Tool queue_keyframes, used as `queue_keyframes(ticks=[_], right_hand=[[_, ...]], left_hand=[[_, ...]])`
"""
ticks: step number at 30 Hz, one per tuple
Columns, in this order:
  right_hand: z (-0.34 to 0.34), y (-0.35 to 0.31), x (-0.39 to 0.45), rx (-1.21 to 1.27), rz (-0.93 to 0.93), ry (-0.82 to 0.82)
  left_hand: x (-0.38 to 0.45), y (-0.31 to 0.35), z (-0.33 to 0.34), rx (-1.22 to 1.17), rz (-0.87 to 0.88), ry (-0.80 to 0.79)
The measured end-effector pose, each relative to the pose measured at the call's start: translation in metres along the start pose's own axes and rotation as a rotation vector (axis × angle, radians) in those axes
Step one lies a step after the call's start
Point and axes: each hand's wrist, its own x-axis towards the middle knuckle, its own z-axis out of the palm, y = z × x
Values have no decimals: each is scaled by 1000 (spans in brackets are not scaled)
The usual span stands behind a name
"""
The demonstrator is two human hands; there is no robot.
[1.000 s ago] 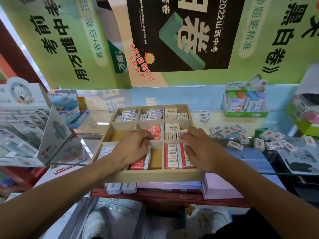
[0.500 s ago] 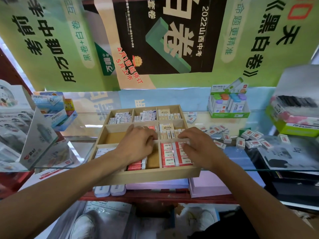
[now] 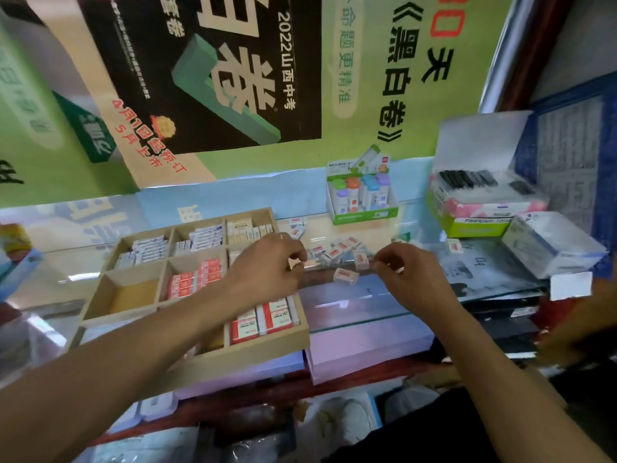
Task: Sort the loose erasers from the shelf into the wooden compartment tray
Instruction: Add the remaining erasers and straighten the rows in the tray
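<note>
Motion blur smears the whole scene, and the left forearm covers the middle of the wooden compartment tray (image 3: 100, 295). The left hand (image 3: 267, 265) hovers over the tray's right edge, fingers curled; whether it pinches anything cannot be told. The right hand (image 3: 410, 275) hangs over the glass shelf (image 3: 367, 305), fingertips curled together, its hold equally unclear. The loose erasers (image 3: 337, 250) lie scattered on the glass just beyond and between both hands, one eraser (image 3: 345, 275) nearest the right fingertips.
</note>
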Motion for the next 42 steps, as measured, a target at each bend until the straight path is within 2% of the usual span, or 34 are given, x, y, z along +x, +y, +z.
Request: queue_keyframes(ticks=[6,9,11,14,19,24,29,36,42], right_hand=[[1,11,-4,-105,-77,-45],[9,6,-9,-179,-130,-136],[15,1,-11,-177,-156,-199],[23,-4,-11,-232,-160,-279],[28,-8,-5,-293,-133,-252],[26,-3,-1,-307,-75,-196],[30,1,2,-330,-39,-169],[30,3,2,-314,-45,-153],[30,2,3,-272,-43,-163]], left_hand=[[42,23,24,95,18,-102],[56,26,36,175,-43,-210],[61,26,41,204,-58,-202],[67,26,39,161,-69,-162],[71,20,31,47,-55,-279],[82,18,34,-69,-49,-202],[95,19,49,-1,22,-280],[95,19,49,44,19,-211],[82,15,38,-49,-49,-76]])
